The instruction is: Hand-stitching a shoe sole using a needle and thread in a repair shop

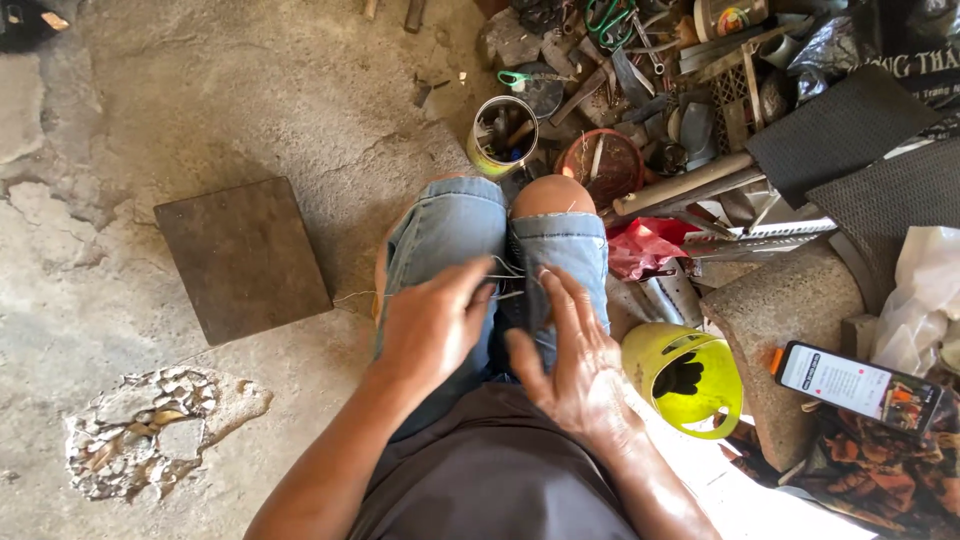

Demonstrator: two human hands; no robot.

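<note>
Bare concrete floor (250, 110) lies open ahead and to the left, obstructed only by a flat dark board (243, 258) and a broken patch of rubble (150, 430). To the right, passage is blocked by a yellow cup (690, 375), a stone block (790, 320), a phone (860, 387) and a dense pile of tools (650, 90), with a tin can (502, 135) just beyond the knees (500, 200).

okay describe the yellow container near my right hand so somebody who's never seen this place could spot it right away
Start at the person's denim-clad knees in the middle of the concrete floor, then go to the right hand resting on the thigh. Just beyond that hand, against a rough stone block, lies the yellow plastic container, tipped on its side with its dark mouth showing. It is the only bright yellow-green thing among the rusty tools.
</note>
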